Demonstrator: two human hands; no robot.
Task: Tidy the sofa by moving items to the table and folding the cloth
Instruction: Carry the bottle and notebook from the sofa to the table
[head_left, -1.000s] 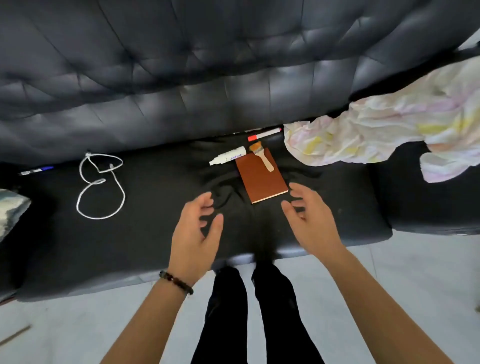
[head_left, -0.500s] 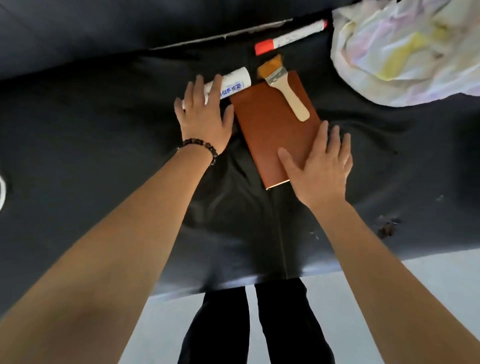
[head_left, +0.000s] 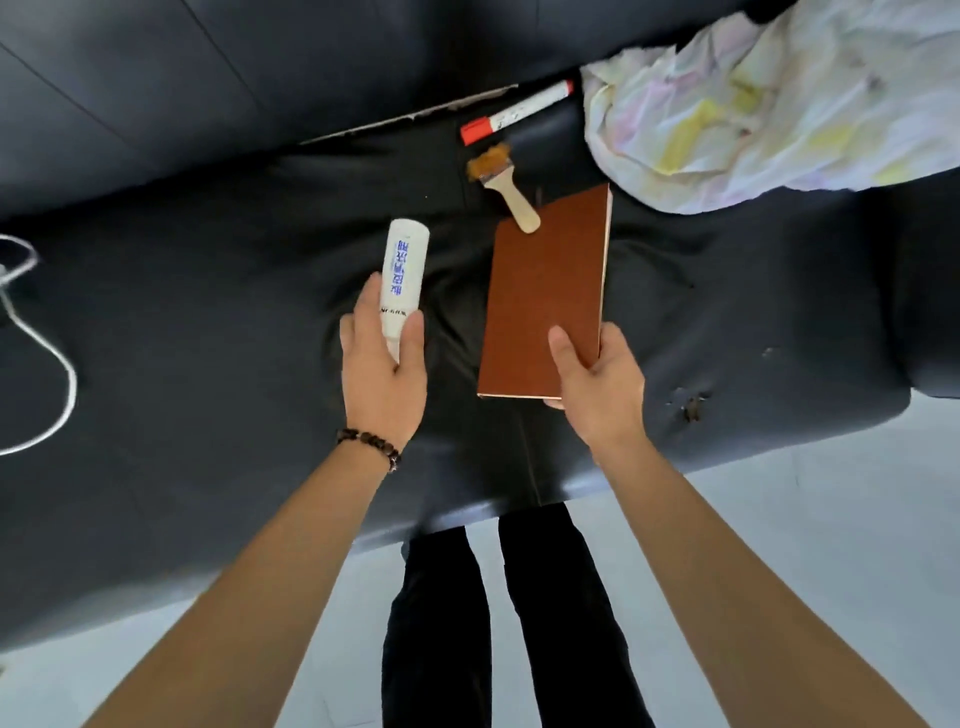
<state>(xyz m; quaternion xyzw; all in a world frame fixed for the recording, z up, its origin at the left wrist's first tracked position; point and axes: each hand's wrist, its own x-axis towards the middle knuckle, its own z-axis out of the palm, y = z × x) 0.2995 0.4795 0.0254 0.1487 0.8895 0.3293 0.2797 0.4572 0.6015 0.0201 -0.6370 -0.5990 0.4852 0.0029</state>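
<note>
Under right hand, notebook corner hidden; cord cut off left

The white tube bears blue characters, too blurred to read.

Black leather sofa; reddish-brown notebook. White marker with blue lettering, left of notebook. Beyond notebook: tan-handled brush with ochre bristles; red-capped white pen. Upper right of notebook: white cloth blotched yellow and pink. Far left: white cord.
</note>
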